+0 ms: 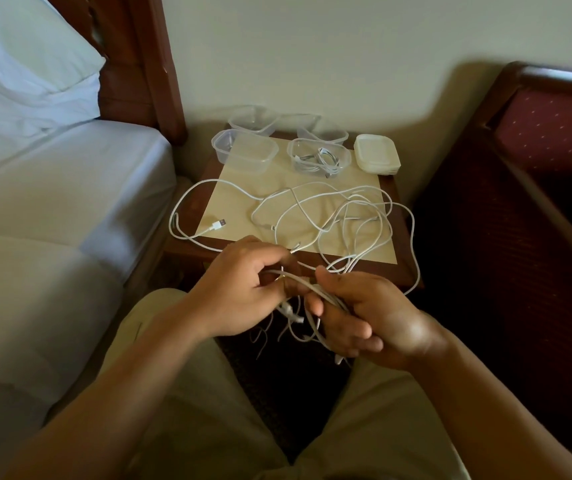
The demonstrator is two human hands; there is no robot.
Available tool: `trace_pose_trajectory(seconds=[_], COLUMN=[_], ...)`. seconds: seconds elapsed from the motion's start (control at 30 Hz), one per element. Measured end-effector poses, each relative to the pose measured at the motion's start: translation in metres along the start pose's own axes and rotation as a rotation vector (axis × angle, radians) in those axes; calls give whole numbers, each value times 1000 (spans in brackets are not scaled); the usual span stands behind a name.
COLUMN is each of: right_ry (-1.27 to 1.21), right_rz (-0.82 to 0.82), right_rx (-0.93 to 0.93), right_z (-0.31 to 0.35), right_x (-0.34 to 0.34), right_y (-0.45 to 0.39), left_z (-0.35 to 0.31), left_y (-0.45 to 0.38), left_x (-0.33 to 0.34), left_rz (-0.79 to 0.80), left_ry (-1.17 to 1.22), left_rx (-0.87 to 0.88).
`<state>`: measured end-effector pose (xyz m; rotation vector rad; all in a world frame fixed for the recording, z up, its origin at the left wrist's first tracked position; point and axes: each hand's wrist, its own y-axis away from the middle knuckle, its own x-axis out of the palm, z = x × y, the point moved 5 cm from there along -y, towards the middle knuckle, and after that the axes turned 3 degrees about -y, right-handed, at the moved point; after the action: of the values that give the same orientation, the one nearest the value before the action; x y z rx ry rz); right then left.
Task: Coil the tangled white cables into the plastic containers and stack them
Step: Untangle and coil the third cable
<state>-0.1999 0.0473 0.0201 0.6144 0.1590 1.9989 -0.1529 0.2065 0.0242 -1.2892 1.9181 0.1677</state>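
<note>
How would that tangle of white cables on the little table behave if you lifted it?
Probably floppy: the white cables sprawl in loose loops, and strands droop from both the left hand and the right hand. Likely light, since thin strands hang freely. Loops cross each other and trail over the table edge, so lifting one would probably drag others along.

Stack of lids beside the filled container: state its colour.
The stack of lids is off-white, cream-tinted; the head view, the only one, shows it.

**One head-worn view, looking down**

A single wide-angle camera sits on the person's head, facing forward and steeply down. Both forearms fill the near foreground; the bench lies just beyond, with the bed at the left edge.
</note>
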Motion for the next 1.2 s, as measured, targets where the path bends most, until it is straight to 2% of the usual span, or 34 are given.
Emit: trace_pose_trajectory(seconds=[0.1, 0.17, 0.27, 0.37, 0.43, 0.47, 0.53, 0.6, 0.67, 0.73, 0.8, 0.83, 0.93, 1.03, 1.2], right_ry=[-172, -245, -435, -549, -535, -490, -388, -323, -268, -274, -363, -422, -546, -532, -549], right_rz=[273, 455, 576, 440, 208, 52, -175, -249, -252, -208, -139, -106, -46, -71, -95], right_rx=[91, 113, 22, -176, -278, -296, -268, -206, -162, -131, -112, -110, -158, -278, -422], right_z=[-4, -5, 3, 25, 39, 41, 39, 30, 20, 15, 15, 16, 21, 23, 27], right_x=[12, 27, 45, 35, 20, 11, 2, 4, 12, 22, 30, 32, 37, 40, 39], right_y=[7, 10, 9, 6, 7, 7, 9, 8, 4, 2, 1, 2, 5, 7, 9], left_z=[1, 6, 12, 27, 41, 44, 41, 26, 5, -12, -18, -21, -26, -30, -24], left_y=[-4, -5, -3, 3, 12, 17, 18, 13, 6, 2, 4, 5, 7, 8, 8], left_x=[-6, -11, -6, 14, 24, 26, 26, 21, 17, 15, 16, 16, 21, 28, 23], left_rz=[-120, -207, -177, 105, 294, 337, 319, 233, 90, -21, -55, -81, -136, -75, -17], left_ry=[-82, -113, -223, -431, -518, -517, -484, -464, -295, 108, 463, 559, 662, 719, 405], left_rx=[99, 101, 14, -231, -395, -433, -422, -316, -141, -21, -91, -127, -159, -177, -152])
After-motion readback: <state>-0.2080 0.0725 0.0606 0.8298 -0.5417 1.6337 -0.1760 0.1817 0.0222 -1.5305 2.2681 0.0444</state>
